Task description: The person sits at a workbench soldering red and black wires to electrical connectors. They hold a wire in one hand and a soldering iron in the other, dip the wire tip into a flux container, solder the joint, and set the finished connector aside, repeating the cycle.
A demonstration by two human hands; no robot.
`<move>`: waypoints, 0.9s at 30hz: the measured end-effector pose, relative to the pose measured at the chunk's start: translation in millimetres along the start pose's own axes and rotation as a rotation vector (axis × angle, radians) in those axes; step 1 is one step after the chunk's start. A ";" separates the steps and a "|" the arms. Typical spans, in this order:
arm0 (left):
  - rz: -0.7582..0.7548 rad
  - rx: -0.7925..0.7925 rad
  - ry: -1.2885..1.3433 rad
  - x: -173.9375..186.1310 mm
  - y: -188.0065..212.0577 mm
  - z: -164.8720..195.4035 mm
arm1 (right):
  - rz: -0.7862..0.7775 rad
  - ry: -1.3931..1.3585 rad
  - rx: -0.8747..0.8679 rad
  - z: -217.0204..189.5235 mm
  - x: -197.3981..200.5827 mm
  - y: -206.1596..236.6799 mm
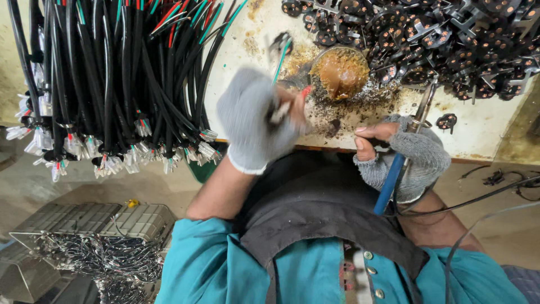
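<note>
Left hand (256,126), in a grey glove, is closing around a small pale part with thin wires (279,56) trailing up from it. It's motion-blurred, so I can't tell exactly what the part is or how firmly it's being pinched. It's hovering over the near edge of the desk (484,132), just left of the brown flux pot (340,72).

Right hand (408,157), in a fingerless grey glove, is clamping the blue-handled soldering iron (413,126), with the metal shaft pointing up toward the far-right pile of black round parts (439,34). Thumb and fingertips are bare.

Risks as I'm reading them:
- Bare fingertips are sitting close to the iron's shaft, so a slip is likely meaning a burn.
- Iron tip is lying near the black parts pile, so a drift could be melting housings.
- The left hand is moving fast next to the open flux pot, so a knock could be smearing residue over the already dirty desk surface.
- The iron's cord (489,194) is running across the lap, so a snag could be jerking the tip.
- The hanging black cable bundle (112,84) at the left edge is crowding the left hand, so loose wire ends could be catching.
</note>
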State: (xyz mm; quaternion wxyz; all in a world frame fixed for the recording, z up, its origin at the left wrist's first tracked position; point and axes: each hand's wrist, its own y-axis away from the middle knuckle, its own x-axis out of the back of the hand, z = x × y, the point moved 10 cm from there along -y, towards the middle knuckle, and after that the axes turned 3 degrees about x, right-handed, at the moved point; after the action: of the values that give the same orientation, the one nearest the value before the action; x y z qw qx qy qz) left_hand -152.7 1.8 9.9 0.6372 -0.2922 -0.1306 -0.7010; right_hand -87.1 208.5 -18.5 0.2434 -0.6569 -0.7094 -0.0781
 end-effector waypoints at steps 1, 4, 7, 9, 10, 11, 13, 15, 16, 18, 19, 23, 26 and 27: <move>-0.011 -0.062 -0.012 5.8 3.7 9.0 | 0.022 -0.015 0.032 -3.0 1.8 0.2; -0.310 -0.021 0.152 -5.3 19.0 13.4 | 0.030 -0.021 0.056 -4.5 3.5 3.8; -0.544 0.109 0.379 -25.3 37.3 6.9 | -0.105 0.018 -0.036 6.6 -5.2 15.0; -0.613 0.195 0.519 -39.3 47.5 3.3 | -0.198 0.017 -0.087 16.2 -10.5 25.1; -0.635 0.241 0.589 -47.6 52.7 2.8 | -0.209 -0.068 -0.116 21.8 -11.6 29.4; -0.659 0.288 0.659 -55.9 57.6 3.1 | -0.218 -0.152 -0.147 27.8 -13.6 32.9; -0.733 0.538 0.909 -77.4 74.0 1.1 | -0.217 -0.247 -0.179 36.1 -15.4 37.5; -0.752 0.530 0.906 -82.1 76.3 6.6 | -0.197 -0.270 -0.178 37.9 -14.0 38.3; -0.733 0.397 0.779 -77.1 70.7 12.4 | -0.173 -0.211 -0.198 40.2 -11.3 37.7; -0.659 0.169 0.626 -62.7 58.6 23.5 | -0.126 -0.096 -0.230 39.6 -4.8 35.3; -0.611 0.078 0.602 -52.7 52.7 27.1 | -0.161 -0.071 -0.199 34.1 -7.1 32.4; -0.824 -0.128 0.508 -58.6 60.2 34.4 | -0.175 -0.139 -0.071 10.8 -14.2 24.6; -0.550 0.038 0.222 -55.1 48.3 4.0 | -0.115 -0.442 -0.437 40.5 -24.7 40.4; -0.490 0.040 0.167 -54.9 48.1 1.3 | -0.101 -0.565 -0.636 56.1 -32.3 54.2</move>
State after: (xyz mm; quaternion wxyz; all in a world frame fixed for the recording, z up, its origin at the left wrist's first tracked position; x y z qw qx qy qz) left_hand -104.9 40.0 -29.7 0.4624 -0.1803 -0.1584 -0.8536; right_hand -47.6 210.6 -93.1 -0.1793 -0.6591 -0.7201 -0.1220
